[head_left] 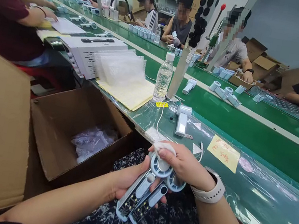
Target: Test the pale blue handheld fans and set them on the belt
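A factory assembly room, long green conveyor belt (249,154) crossing the frame, workers (181,23) seated along it, pale blue parts (222,92) lined up, cardboard boxes (263,64) at upper right

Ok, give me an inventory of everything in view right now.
handheld units: two, pale blue, circuit boards exposed, in both hands
cloth: one, white, against the units
third unit: one, pale blue, on the green belt
water bottle: one, clear, beside the belt
plastic bags: a stack, clear, on yellow paper
note: one, yellow, on the belt
cardboard box: one, brown, lower left
co-workers: several, along the belts
watch: one, white, right wrist
left hand: one
right hand: one
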